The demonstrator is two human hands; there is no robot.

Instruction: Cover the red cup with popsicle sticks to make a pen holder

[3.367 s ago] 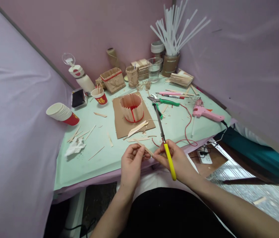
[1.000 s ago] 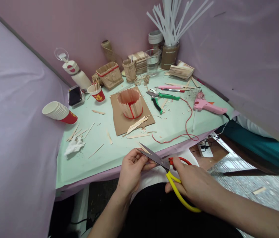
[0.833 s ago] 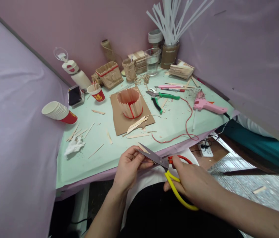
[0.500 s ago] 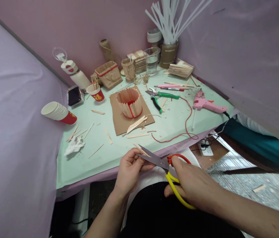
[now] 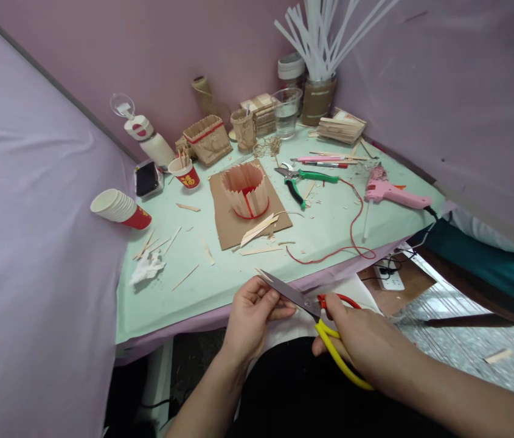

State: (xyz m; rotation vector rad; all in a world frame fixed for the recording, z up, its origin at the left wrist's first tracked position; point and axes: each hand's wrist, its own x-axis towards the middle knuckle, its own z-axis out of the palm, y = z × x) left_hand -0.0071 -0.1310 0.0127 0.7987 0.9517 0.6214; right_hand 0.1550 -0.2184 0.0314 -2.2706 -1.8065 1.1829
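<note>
Scissors [image 5: 297, 298] with one red and one yellow handle are in my right hand [image 5: 366, 340], fingers around the loops. Their dark blades point up and left, over the fingers of my left hand [image 5: 253, 313]. A pale wooden stick [image 5: 259, 272] is pinched in my left hand by the blades, mostly hidden behind them. Beyond, a round container of upright wooden strips with a red band [image 5: 246, 191] stands on a brown cardboard sheet [image 5: 230, 234]. Several cut wood strips [image 5: 259, 230] lie at its front.
Green-handled pliers [image 5: 300, 181], red cord [image 5: 316, 260] and a pink glue gun [image 5: 393, 191] lie to the right. Stacked paper cups [image 5: 122, 208] and crumpled tissue [image 5: 147, 267] are at left. A cup of water [image 5: 286, 115] stands at the back. The table's front edge is just beyond my hands.
The scissor blades have closed together over the wooden stick, and less of the stick shows. The whole scene has shifted slightly right in view.
</note>
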